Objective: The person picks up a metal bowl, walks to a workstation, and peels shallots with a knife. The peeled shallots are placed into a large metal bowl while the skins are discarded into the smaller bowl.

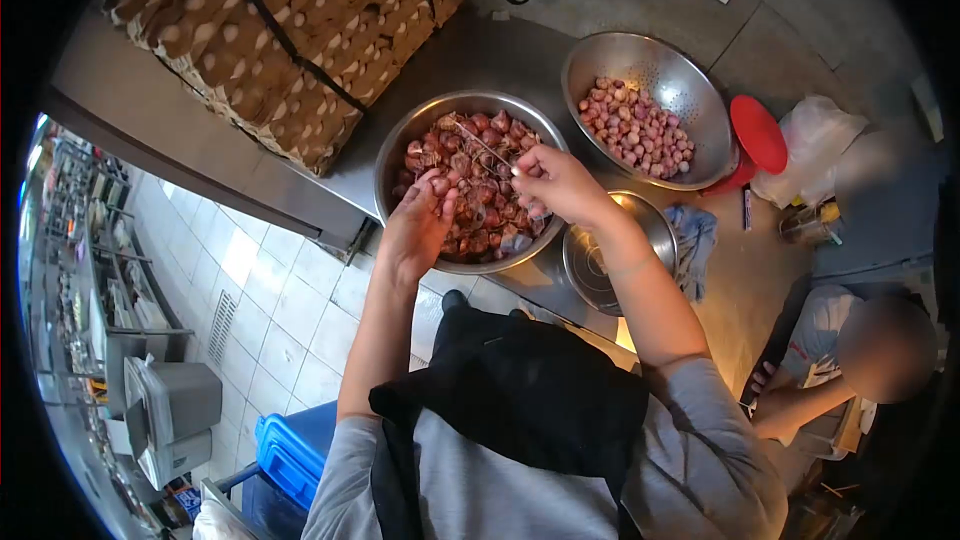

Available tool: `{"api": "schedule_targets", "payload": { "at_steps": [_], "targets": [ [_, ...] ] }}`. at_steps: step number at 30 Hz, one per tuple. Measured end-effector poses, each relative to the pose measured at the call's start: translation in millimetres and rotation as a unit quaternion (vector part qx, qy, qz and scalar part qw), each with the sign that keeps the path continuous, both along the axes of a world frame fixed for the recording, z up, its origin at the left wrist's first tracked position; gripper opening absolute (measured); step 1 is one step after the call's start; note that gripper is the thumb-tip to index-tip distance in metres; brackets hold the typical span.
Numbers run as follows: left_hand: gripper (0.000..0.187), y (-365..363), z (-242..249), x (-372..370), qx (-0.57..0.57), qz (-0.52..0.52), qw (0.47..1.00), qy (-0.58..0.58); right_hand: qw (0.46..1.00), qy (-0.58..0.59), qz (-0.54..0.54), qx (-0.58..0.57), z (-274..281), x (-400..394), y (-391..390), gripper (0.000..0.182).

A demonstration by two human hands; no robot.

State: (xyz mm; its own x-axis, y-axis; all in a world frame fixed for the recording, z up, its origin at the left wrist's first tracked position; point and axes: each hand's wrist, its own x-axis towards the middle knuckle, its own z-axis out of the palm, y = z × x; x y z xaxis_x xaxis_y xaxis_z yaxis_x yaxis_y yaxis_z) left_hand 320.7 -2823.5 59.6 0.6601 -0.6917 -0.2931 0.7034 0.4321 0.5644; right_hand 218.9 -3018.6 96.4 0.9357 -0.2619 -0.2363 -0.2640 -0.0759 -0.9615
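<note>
A large steel bowl (400,145) on the counter holds a heap of reddish shallots (480,155) with loose skins. My left hand (418,225) reaches into its near side and pinches one shallot between thumb and fingers. My right hand (555,185) is over the bowl's right rim, closed around a small knife (487,148) whose thin blade points up-left over the shallots. A steel colander (690,80) to the right holds peeled, paler shallots (637,125).
A smaller empty steel bowl (600,260) sits under my right forearm beside a blue cloth (695,240). Stacked egg trays (290,30) fill the counter's left. A red lid (758,132) and plastic bags (815,145) lie right. Another person (850,360) sits lower right. Blue bin (290,455) below.
</note>
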Motion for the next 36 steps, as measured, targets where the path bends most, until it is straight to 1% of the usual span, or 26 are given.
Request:
{"api": "schedule_targets", "payload": {
  "at_steps": [2,3,5,6,7,8,10,11,12,14,15,16,18,19,22,24,26,29,32,35,36],
  "targets": [
    [0.025,-9,-13,0,-0.032,-0.014,0.999,0.005,0.994,-0.053,0.007,0.099,1,-12,4,0.018],
    [0.024,-15,-12,1,-0.069,-0.040,0.997,0.017,0.986,-0.079,0.008,0.149,2,-19,7,0.019],
    [0.023,-23,-10,-8,-0.057,-0.042,0.997,0.008,0.995,-0.093,-0.018,-0.008,12,-34,15,0.020],
    [0.023,-30,-2,-17,-0.051,-0.046,0.998,0.002,0.994,-0.100,-0.035,0.005,19,-48,15,0.021],
    [0.021,-36,18,-31,-0.029,-0.054,0.998,0.001,0.993,-0.108,-0.052,0.017,26,-61,15,0.022],
    [0.024,-41,17,-36,-0.051,-0.111,0.993,0.002,0.990,-0.116,-0.069,0.030,34,-74,14,0.024],
    [0.027,-55,28,-54,-0.063,-0.217,0.974,-0.010,0.986,-0.059,-0.153,-0.019,46,-112,5,0.023],
    [0.030,-63,30,-65,-0.037,-0.234,0.972,-0.011,0.970,-0.133,-0.196,-0.055,31,-127,3,0.028],
    [0.033,-70,26,-73,-0.042,-0.261,0.964,-0.024,0.973,-0.115,-0.200,-0.027,31,-143,4,0.033],
    [0.031,-81,20,-91,-0.056,-0.273,0.960,-0.013,0.975,-0.081,-0.206,0.032,32,-169,11,0.045],
    [0.027,-84,17,-99,-0.054,-0.273,0.960,0.012,0.976,-0.079,-0.198,0.043,30,-176,18,0.057],
    [0.025,-84,13,-104,-0.051,-0.279,0.959,0.017,0.967,-0.096,-0.225,0.073,26,-179,31,0.054],
    [0.021,-83,8,-114,-0.042,-0.290,0.956,0.029,0.974,-0.094,-0.200,0.058,18,-184,39,0.053],
    [0.019,-83,8,-116,-0.037,-0.294,0.954,0.030,0.972,-0.084,-0.199,0.088,10,-187,41,0.051],
    [0.018,-80,12,-116,-0.035,-0.300,0.953,0.003,0.981,-0.070,-0.182,-0.002,8,-182,44,0.049],
    [0.020,-80,9,-114,-0.039,-0.297,0.954,0.001,0.978,-0.094,-0.184,-0.015,4,-180,43,0.048],
    [0.020,-80,5,-113,-0.036,-0.288,0.957,0.001,0.977,-0.101,-0.178,-0.053,-4,-176,40,0.048],
    [0.020,-82,-2,-112,-0.006,-0.275,0.961,-0.024,0.972,-0.113,-0.187,-0.089,-13,-173,38,0.046],
    [0.018,-87,0,-113,-0.014,-0.269,0.962,-0.045,0.975,-0.075,-0.198,-0.063,-13,-171,32,0.042],
    [0.016,-95,3,-117,0.000,-0.260,0.963,-0.072,0.966,-0.146,-0.214,-0.018,-17,-166,25,0.035],
    [0.016,-97,4,-119,0.001,-0.260,0.962,-0.084,0.967,-0.134,-0.214,0.019,-14,-168,25,0.034]
  ]
}}
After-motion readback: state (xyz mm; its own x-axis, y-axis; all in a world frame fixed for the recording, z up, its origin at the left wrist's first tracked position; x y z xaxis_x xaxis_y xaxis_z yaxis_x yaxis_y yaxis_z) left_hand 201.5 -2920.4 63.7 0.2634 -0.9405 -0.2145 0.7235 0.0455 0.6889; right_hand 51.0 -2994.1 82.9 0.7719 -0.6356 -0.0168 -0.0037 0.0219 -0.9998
